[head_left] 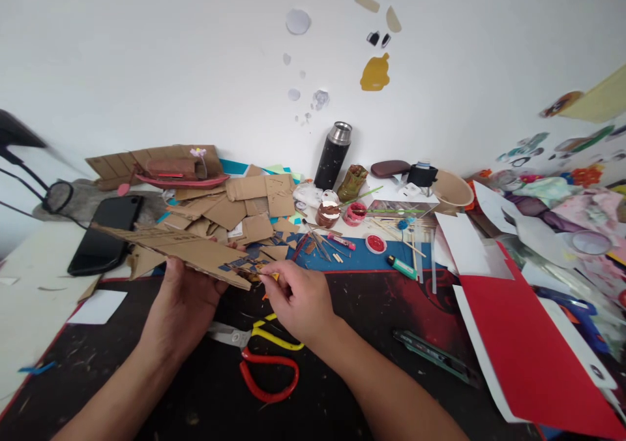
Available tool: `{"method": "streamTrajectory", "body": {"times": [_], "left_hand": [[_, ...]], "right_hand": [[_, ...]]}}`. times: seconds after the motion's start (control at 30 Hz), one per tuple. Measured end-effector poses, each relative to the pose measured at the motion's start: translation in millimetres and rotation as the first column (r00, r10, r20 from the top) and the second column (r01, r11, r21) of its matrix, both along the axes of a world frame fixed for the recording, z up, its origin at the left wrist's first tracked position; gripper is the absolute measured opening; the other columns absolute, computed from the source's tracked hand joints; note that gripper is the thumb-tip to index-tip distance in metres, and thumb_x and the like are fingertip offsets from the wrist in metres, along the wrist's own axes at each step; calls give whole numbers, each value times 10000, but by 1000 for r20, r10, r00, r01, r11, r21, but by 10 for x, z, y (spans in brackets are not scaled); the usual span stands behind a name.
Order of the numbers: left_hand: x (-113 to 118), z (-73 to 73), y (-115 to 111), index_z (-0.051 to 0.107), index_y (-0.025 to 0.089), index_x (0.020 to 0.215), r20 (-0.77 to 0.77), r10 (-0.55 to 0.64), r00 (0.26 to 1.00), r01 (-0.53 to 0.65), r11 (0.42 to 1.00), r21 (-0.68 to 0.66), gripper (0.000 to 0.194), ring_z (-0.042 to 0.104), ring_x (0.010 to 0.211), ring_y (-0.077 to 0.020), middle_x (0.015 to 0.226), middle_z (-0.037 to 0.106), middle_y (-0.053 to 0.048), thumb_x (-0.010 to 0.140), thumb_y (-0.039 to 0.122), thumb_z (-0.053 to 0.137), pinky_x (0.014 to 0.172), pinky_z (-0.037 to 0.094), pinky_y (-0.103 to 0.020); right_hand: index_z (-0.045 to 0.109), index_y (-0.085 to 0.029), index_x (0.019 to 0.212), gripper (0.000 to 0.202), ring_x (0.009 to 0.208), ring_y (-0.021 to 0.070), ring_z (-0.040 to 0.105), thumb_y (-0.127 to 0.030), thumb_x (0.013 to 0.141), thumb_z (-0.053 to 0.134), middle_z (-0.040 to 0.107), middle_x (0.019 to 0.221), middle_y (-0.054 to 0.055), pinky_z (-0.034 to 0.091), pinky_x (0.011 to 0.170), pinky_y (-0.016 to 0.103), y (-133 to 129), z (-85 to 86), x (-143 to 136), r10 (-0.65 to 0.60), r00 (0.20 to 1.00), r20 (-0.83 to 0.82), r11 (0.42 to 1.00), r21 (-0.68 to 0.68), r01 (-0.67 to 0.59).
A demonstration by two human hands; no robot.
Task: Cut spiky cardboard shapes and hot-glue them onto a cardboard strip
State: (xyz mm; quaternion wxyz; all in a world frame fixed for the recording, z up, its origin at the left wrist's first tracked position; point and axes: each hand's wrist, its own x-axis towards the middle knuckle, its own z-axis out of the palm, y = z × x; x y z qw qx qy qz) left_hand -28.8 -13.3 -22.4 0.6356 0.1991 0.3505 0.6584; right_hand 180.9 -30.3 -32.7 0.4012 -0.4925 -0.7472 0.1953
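Observation:
My left hand (183, 304) holds a long piece of brown cardboard (180, 244) from below, tilted above the dark mat. The thumb lies along its near edge. At the cardboard's right end, torn layers with blue and orange print show. There my right hand (298, 297) is closed in a pinch on the torn edge; its fingertips are partly hidden. Beneath the hands, scissors (244, 343) with one yellow and one red handle lie on the mat, blades pointing left.
A green utility knife (435, 356) lies at right, near a red sheet (528, 343). Cardboard scraps (227, 212), paint jars (328, 211), a black flask (333, 157) and a green glue tube (402, 267) stand or lie behind. A black phone (105, 235) is at left, near a model boat (180, 177).

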Motion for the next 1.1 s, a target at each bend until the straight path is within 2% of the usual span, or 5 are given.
{"method": "streamTrajectory", "body": {"times": [0.2, 0.37, 0.53, 0.87, 1.1], "left_hand": [[-2, -43, -7, 898, 313, 1246, 22, 3, 1000, -2, 1000, -21, 510, 897, 1131, -312, 1226, 938, -53, 848, 594, 1047, 847, 764, -349], [4, -17, -6, 905, 269, 1202, -39, -18, 999, 19, 1000, 23, 615, 895, 1109, -301, 1209, 940, -78, 753, 646, 1091, 867, 758, -331], [5, 8, 4, 908, 277, 1186, -40, -11, 999, 12, 1000, 22, 617, 902, 1087, -302, 1203, 942, -68, 722, 628, 1112, 856, 759, -331], [-66, 44, 58, 896, 271, 1244, 0, 41, 999, -41, 999, 35, 713, 913, 1063, -293, 1230, 950, -61, 674, 624, 1137, 845, 779, -353], [-35, 59, 72, 888, 264, 1292, 5, 47, 999, -47, 998, 49, 787, 925, 1061, -290, 1250, 948, -67, 651, 643, 1143, 844, 779, -345]], "right_hand": [[868, -262, 1197, 222, 583, 171, 681, -385, 1175, 684, 781, 725, -1, 538, 670, 269, -7, -10, 10, -1, 1000, 17, 1000, 14, 1], [872, -252, 1179, 236, 574, 168, 670, -376, 1180, 671, 775, 720, 3, 535, 662, 270, -9, -24, 14, -4, 1000, -13, 999, 37, 5], [871, -241, 1153, 256, 570, 163, 663, -378, 1186, 656, 760, 708, 6, 525, 653, 267, -14, -6, 20, -1, 999, -37, 999, 50, 3], [853, -228, 1104, 297, 508, 144, 599, -415, 1180, 634, 723, 648, -15, 483, 596, 256, -37, 42, 30, -57, 979, -197, 998, -15, 55], [838, -224, 1075, 280, 557, 149, 615, -398, 1157, 635, 723, 684, -9, 458, 601, 261, -39, 80, 41, -33, 961, -274, 996, -85, 10]]}}
